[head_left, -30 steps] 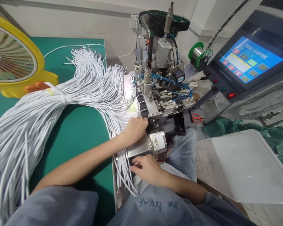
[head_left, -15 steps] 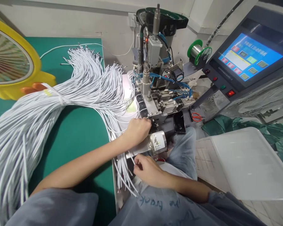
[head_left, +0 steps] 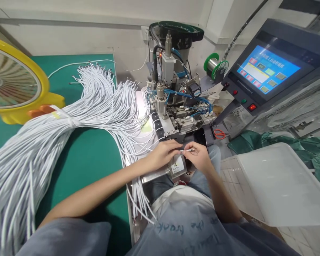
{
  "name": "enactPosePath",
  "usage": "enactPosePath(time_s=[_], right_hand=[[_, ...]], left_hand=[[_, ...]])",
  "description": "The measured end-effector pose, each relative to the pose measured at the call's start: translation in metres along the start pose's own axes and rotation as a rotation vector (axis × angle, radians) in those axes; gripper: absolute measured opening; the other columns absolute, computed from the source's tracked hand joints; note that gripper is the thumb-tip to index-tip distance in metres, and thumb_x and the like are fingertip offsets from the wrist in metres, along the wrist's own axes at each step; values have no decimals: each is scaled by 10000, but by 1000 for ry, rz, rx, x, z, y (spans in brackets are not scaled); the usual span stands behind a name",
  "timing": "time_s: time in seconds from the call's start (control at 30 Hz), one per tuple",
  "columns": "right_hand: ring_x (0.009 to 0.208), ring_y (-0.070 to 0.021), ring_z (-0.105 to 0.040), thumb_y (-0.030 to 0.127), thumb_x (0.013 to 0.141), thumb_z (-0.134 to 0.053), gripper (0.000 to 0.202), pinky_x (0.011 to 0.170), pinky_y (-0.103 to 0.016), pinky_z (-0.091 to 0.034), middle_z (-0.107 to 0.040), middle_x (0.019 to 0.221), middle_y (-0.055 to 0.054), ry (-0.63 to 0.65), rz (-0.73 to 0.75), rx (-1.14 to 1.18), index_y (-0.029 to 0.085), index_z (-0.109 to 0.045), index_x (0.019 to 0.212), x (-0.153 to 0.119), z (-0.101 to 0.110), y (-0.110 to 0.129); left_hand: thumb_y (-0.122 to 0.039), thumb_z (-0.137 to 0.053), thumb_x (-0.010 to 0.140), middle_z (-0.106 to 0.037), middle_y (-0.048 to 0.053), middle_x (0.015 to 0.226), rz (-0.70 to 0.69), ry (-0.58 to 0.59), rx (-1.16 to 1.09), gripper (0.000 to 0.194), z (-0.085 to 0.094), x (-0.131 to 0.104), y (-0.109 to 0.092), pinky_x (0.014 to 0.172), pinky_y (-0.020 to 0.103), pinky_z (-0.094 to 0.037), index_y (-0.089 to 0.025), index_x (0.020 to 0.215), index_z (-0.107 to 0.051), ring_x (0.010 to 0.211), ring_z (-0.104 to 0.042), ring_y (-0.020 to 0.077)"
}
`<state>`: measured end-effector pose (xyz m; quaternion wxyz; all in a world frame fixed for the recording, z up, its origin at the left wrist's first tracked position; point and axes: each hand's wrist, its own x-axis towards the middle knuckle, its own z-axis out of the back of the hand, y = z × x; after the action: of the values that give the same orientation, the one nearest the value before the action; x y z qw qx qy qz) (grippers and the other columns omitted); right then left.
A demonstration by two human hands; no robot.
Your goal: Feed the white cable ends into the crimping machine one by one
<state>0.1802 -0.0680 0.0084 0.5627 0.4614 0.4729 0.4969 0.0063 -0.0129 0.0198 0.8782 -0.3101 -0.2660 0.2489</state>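
Grey fabric is seen nearest, in a lettered shirt (head_left: 186, 220), and just past it loose cable ends (head_left: 140, 195) are hung over the edge of the green bench (head_left: 93, 167), presumably so that single lengths can be drawn off easily. Beyond them, above a labelled metal cylinder (head_left: 178, 166), a short stretch of white cable (head_left: 189, 150) is presented crosswise at the two hands. By the right hand (head_left: 200, 156) it is pinched between thumb and fingertips, the grip closed narrowly, so that the tip is probably kept under control. The left hand (head_left: 162, 155) is placed almost fingertip to fingertip with it, its grip curled inward; whether cable is held there too cannot be told. Such closeness would suit fine handling. To the left, a large bundle (head_left: 101, 115) is gathered by a tie (head_left: 74, 121), likely to keep the lengths from tangling. A machine (head_left: 185, 122) is set just beyond the hands, within short reach. Farther off, a wire spool (head_left: 212, 65) is mounted, and a screen (head_left: 268, 71) is angled inward, apparently for reading at a glance.
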Motion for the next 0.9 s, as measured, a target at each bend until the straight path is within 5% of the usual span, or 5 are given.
enactPosePath(time_s=[0.27, 0.63, 0.9], right_hand=[[589, -128, -562, 428, 759, -593, 268, 590, -283, -489, -611, 705, -31, -19, 35, 286, 176, -647, 835, 3, -12, 2], [589, -118, -481, 320, 747, -618, 172, 520, -252, -375, -567, 716, -39, -68, 236, 22, 173, -705, 745, 9, -6, 6], [498, -84, -361, 284, 708, -600, 191, 471, -228, -277, -453, 535, 10, 99, 204, -96, 130, -613, 595, 17, 6, 9]], left_hand=[[-184, -469, 887, -610, 52, 771, -16, -99, -74, 200, 6, 1, -3, 658, 221, -457, -127, 897, -661, 718, -566, 106], [-118, -454, 871, -589, 37, 771, 0, -61, -82, 222, 7, 1, -4, 650, 211, -425, -145, 935, -664, 723, -543, 106], [-107, -374, 877, -579, 46, 789, -70, 15, 95, 273, 4, -2, 6, 608, 203, -396, -125, 998, -618, 690, -534, 112]])
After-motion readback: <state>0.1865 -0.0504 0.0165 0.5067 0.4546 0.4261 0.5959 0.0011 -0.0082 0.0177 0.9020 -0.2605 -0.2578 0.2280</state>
